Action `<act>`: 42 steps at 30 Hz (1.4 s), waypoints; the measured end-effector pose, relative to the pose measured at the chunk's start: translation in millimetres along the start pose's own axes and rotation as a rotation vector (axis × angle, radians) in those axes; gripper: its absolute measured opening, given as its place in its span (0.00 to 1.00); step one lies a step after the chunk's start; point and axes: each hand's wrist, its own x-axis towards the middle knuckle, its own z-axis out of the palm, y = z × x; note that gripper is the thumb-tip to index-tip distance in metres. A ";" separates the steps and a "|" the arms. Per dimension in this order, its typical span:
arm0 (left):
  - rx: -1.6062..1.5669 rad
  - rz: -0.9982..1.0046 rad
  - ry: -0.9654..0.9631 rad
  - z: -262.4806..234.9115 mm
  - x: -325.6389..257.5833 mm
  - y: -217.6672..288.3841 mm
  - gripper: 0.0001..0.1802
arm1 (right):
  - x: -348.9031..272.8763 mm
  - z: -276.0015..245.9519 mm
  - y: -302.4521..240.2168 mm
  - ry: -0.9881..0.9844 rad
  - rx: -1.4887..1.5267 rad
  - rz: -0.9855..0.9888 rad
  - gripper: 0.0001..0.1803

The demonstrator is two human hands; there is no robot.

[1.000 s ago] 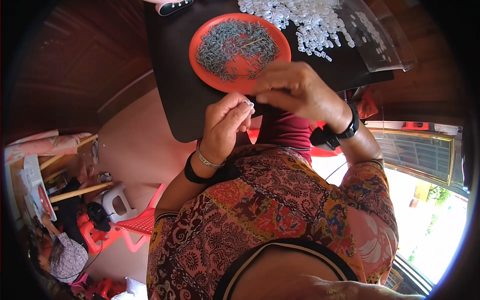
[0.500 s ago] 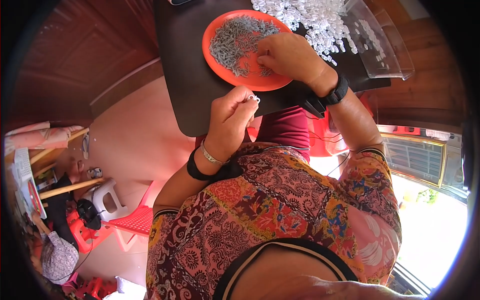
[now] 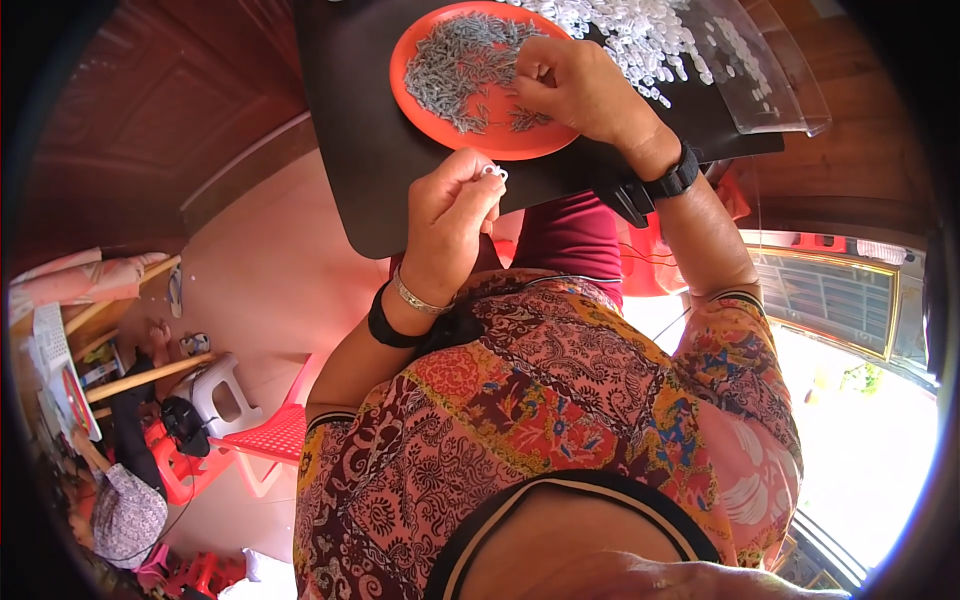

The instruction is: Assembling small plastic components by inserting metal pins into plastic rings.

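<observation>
My left hand (image 3: pixel 445 210) is closed in a pinch near the table's front edge. Between its thumb and forefinger sits a small white plastic piece with round holes (image 3: pixel 496 173). Over the right part of an orange-red plate (image 3: pixel 520 148), my right hand (image 3: pixel 590 92) is closed with its fingers curled and the thumb against them. Whatever its fingertips hold is too small or hidden to make out. Many small grey screws (image 3: pixel 455 70) cover the plate's left and far parts, with a few scattered on its near right side.
A heap of small white and clear plastic pieces (image 3: pixel 640 45) lies on the black table (image 3: pixel 350 150), beyond my right hand. A clear plastic tray (image 3: pixel 800 85) with some pieces stands at the right. A red chair (image 3: pixel 270 438) and a seated person (image 3: pixel 130 510) are at lower left.
My right hand has drawn slightly right over the plate, away from the screws, with its fingers more curled. My left hand still pinches the white piece. The whole view has shifted a little.
</observation>
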 end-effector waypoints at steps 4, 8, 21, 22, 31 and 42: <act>-0.050 -0.004 0.024 0.7 0.3 2.1 0.09 | -10.2 0.1 2.0 -0.005 0.386 0.040 0.08; -0.033 -0.013 0.043 -0.1 -0.7 -0.4 0.08 | -27.3 -2.3 -14.0 -0.048 0.641 0.031 0.09; 0.009 -0.022 0.057 1.0 -3.8 4.1 0.08 | -46.4 13.3 -36.8 -0.196 1.030 0.178 0.11; 0.016 -0.025 0.064 2.2 -4.2 5.2 0.08 | -47.0 13.8 -38.6 -0.172 1.007 0.170 0.11; 0.060 -0.016 0.046 2.2 -4.4 3.6 0.09 | -49.0 16.1 -42.2 -0.146 0.971 0.160 0.10; 0.008 -0.046 0.055 3.0 -3.6 6.6 0.09 | -49.7 18.4 -40.4 -0.140 0.925 0.141 0.11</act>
